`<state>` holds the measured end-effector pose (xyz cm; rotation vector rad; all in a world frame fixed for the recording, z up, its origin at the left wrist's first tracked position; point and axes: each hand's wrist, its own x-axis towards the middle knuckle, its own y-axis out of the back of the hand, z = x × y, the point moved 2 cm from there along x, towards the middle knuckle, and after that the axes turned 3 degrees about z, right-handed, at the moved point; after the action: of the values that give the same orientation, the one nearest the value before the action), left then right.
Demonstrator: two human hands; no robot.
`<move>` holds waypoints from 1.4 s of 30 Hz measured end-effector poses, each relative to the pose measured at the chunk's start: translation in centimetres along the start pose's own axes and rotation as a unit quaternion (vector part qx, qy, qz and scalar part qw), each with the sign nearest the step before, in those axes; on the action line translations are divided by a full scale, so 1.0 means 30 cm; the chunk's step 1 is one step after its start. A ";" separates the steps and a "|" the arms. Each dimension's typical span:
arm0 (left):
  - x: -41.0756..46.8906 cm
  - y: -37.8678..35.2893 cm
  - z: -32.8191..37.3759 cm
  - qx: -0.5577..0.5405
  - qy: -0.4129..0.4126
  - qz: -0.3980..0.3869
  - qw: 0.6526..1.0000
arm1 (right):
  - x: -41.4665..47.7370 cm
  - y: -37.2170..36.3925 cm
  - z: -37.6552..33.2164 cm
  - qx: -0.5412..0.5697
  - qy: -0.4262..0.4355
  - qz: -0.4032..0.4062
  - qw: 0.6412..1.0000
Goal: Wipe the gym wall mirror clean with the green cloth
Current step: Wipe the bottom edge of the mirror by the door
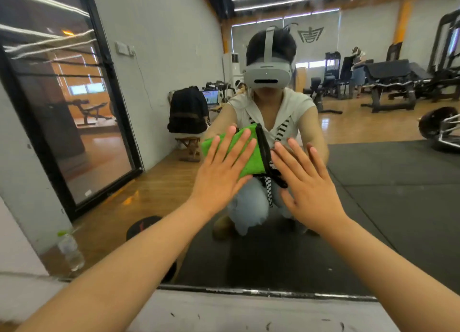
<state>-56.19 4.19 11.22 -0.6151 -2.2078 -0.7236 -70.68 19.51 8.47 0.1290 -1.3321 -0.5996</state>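
The green cloth (250, 161) is pressed against the mirror (385, 219) at the centre of the frame. It is pinned there by the left hand (221, 172), which lies flat on it with its fingers straight and spread. The right hand (308, 187) is laid flat on the glass just right of the cloth's black trim, fingers wide, with nothing held. Whether it touches the trim cannot be told.

The wiping step appears to be in hand. It is best done with even pressure across the whole palm, so that the cloth is dragged flat and not bunched. Overlapping passes should be made, with each stroke carried out to the mirror's edge. The bare palm on the glass is likely to leave prints, so that patch should be wiped too, or the palm lifted clear. The black trim is better held off the glass, since streaks could be left by it.

The glass is smooth and hard, so little grip is offered and a lightly pressed cloth may slip. A pale ledge (249, 311) flecked with dark specks runs along the bottom of the frame. Weight machines (388, 83) on a wooden floor are reflected at upper right, and a clear bottle (71, 252) is seen at lower left.
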 end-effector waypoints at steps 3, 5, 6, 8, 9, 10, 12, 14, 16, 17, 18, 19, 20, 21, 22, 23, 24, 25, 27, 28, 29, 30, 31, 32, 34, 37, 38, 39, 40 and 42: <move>0.035 0.002 -0.058 0.018 -0.129 0.002 0.991 | 0.081 0.041 0.041 -0.010 0.015 0.012 1.000; 0.071 0.005 -0.145 0.048 -0.203 0.012 0.978 | 0.134 0.058 0.074 -0.015 0.024 0.022 0.999; 0.092 0.011 -0.172 0.053 -0.197 0.017 0.979 | 0.158 0.060 0.088 -0.014 0.021 0.026 0.999; 0.129 0.030 -0.162 0.038 -0.109 0.031 0.993 | 0.196 0.057 0.099 -0.009 0.005 0.039 0.999; 0.139 0.033 -0.135 0.034 -0.057 0.033 0.997 | 0.205 0.050 0.095 -0.008 -0.002 0.044 0.999; 0.143 0.029 -0.103 0.032 -0.018 0.031 0.999 | 0.207 0.041 0.088 -0.009 -0.005 0.048 0.999; 0.145 0.020 -0.074 0.025 0.001 0.031 0.999 | 0.200 0.024 0.083 -0.008 0.000 0.056 0.998; 0.158 0.021 -0.123 0.035 -0.066 0.028 0.997 | 0.201 0.028 0.104 -0.004 0.016 0.056 0.998; 0.188 0.040 -0.203 0.083 -0.129 0.035 0.988 | 0.206 0.040 0.130 -0.009 0.031 0.052 0.998; 0.215 0.057 -0.242 0.098 -0.116 0.041 0.988 | 0.209 0.046 0.137 -0.014 0.036 0.054 0.998; 0.246 0.075 -0.270 0.102 -0.076 0.049 0.991 | 0.215 0.052 0.138 -0.017 0.039 0.061 0.997; 0.272 0.090 -0.284 0.097 -0.024 0.056 0.993 | 0.227 0.062 0.134 -0.015 0.039 0.074 0.996; 0.289 0.097 -0.285 0.085 0.023 0.060 0.994 | 0.247 0.073 0.129 -0.010 0.037 0.089 0.995; 0.299 0.096 -0.274 0.071 0.050 0.060 0.994 | 0.275 0.085 0.124 -0.003 0.032 0.104 0.994; 0.302 0.089 -0.255 0.058 0.046 0.055 0.996 | 0.309 0.101 0.119 0.005 0.028 0.115 0.993; 0.295 0.080 -0.239 0.054 0.010 0.049 0.997 | 0.345 0.116 0.114 0.011 0.030 0.121 0.992; 0.286 0.070 -0.236 0.064 -0.056 0.040 0.996 | 0.380 0.129 0.109 0.011 0.039 0.123 0.992; 0.280 0.070 -0.255 0.081 -0.128 0.030 0.988 | 0.409 0.140 0.105 0.006 0.055 0.120 0.991; 0.291 0.082 -0.339 0.102 -0.178 0.021 0.979 | 0.452 0.148 0.103 -0.011 0.084 0.117 0.989; 0.303 0.092 -0.376 0.098 -0.138 0.026 0.985 | 0.466 0.150 0.106 -0.018 0.090 0.118 0.989; 0.308 0.103 -0.400 0.080 -0.064 0.034 0.994 | 0.477 0.147 0.109 -0.023 0.088 0.120 0.989; 0.307 0.112 -0.405 0.055 0.024 0.046 0.997 | 0.484 0.140 0.107 -0.025 0.082 0.121 0.989; 0.302 0.115 -0.395 0.033 0.100 0.055 0.993 | 0.491 0.132 0.100 -0.024 0.079 0.120 0.989; 0.295 0.110 -0.376 0.023 0.149 0.058 0.987 | 0.499 0.122 0.085 -0.022 0.079 0.118 0.990; 0.286 0.102 -0.357 0.015 0.152 0.053 0.987 | 0.521 0.105 0.051 -0.015 0.085 0.112 0.990; 0.280 0.130 -0.463 0.068 0.026 0.011 0.997 | 0.571 0.093 0.013 -0.019 0.088 0.112 0.990; 0.276 0.146 -0.522 0.072 0.040 0.003 0.997 | 0.590 0.090 0.005 -0.024 0.087 0.111 0.990; 0.269 0.164 -0.585 0.059 0.103 -0.002 0.993 | 0.609 0.088 -0.003 -0.026 0.084 0.110 0.990; 0.254 0.179 -0.637 0.038 0.197 -0.009 0.980 | 0.628 0.084 -0.013 -0.026 0.080 0.108 0.991; 0.218 0.186 -0.662 0.001 0.341 -0.016 0.940 | 0.665 0.070 -0.039 -0.028 0.076 0.103 0.991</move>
<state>-47.26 -3.38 29.43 -0.2633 -1.5726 -0.8031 -66.66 11.46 26.43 -0.0090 -1.1632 -0.4419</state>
